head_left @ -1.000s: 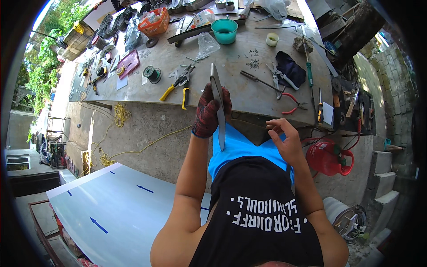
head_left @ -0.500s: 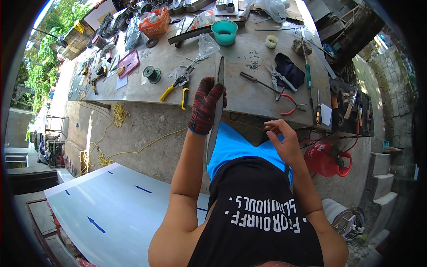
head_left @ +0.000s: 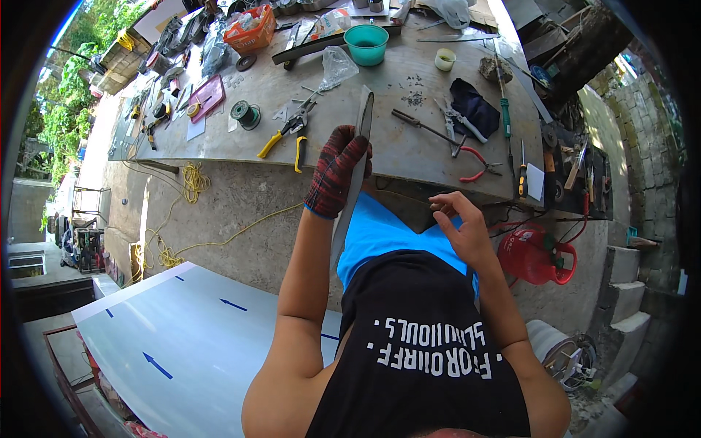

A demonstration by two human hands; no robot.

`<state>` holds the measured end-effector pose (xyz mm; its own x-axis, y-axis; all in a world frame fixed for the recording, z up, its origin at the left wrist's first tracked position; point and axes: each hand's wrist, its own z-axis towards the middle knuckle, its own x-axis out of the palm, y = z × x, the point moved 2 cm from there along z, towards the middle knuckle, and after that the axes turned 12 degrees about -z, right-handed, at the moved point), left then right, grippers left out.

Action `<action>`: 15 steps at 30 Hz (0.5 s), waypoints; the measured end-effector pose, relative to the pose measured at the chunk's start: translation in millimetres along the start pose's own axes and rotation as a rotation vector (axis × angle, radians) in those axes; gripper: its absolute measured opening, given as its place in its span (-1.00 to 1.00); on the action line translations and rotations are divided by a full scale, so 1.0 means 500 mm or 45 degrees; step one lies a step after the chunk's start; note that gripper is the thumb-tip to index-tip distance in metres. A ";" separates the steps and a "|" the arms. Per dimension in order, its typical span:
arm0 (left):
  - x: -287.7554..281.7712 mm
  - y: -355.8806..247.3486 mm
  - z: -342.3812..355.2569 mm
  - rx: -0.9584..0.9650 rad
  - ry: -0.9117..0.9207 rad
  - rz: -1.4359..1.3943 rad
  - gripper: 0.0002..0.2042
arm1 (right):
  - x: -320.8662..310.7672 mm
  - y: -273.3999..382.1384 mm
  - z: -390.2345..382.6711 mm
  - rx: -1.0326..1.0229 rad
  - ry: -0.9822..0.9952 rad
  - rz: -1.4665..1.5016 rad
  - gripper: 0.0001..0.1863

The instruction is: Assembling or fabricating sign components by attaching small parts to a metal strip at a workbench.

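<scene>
My left hand [head_left: 334, 164], in a red and black checked glove, grips a long grey flat metal piece [head_left: 363, 109], held on end and slightly tilted in front of the bench edge. My right hand [head_left: 454, 225], bare, hovers right of it over my blue shorts, fingers loosely bent and apart, holding nothing. Beyond them on the metal bench [head_left: 208, 146] lie yellow-handled snips [head_left: 272, 144], a green wire spool [head_left: 245, 115], a long dark rod tool [head_left: 423, 128], red-handled pliers [head_left: 475, 168], a screwdriver [head_left: 523, 179] and a dark cloth [head_left: 471, 102].
A teal tub [head_left: 364, 45], orange basket [head_left: 248, 29] and small pale cup [head_left: 445, 60] stand farther back. A red gas cylinder [head_left: 526, 255] stands at right. A large pale blue panel [head_left: 204, 343] lies lower left. Yellow cord [head_left: 193, 182] runs across the concrete floor; steps [head_left: 625, 292] are far right.
My gloved left hand has moved a little left, and the metal piece has swung to lean the other way, top rightward and higher. My right hand has shifted slightly left.
</scene>
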<state>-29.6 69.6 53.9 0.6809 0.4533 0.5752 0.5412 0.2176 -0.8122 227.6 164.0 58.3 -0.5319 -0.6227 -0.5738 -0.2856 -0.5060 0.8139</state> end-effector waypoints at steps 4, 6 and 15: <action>-0.003 0.002 -0.003 -0.043 0.007 0.023 -0.63 | 0.003 -0.003 -0.003 0.004 0.015 0.011 -0.72; -0.013 0.011 -0.002 -0.044 0.022 0.016 -0.55 | 0.003 -0.001 -0.003 0.000 0.018 0.009 -0.72; -0.012 0.014 -0.007 -0.102 -0.002 0.137 -0.58 | 0.005 0.002 -0.006 0.063 0.051 0.045 -0.72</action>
<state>-27.9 65.4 44.9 0.7364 0.4717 0.4851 0.5030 0.0980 -0.8587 228.3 160.4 57.3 -0.5100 -0.6636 -0.5473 -0.3070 -0.4540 0.8364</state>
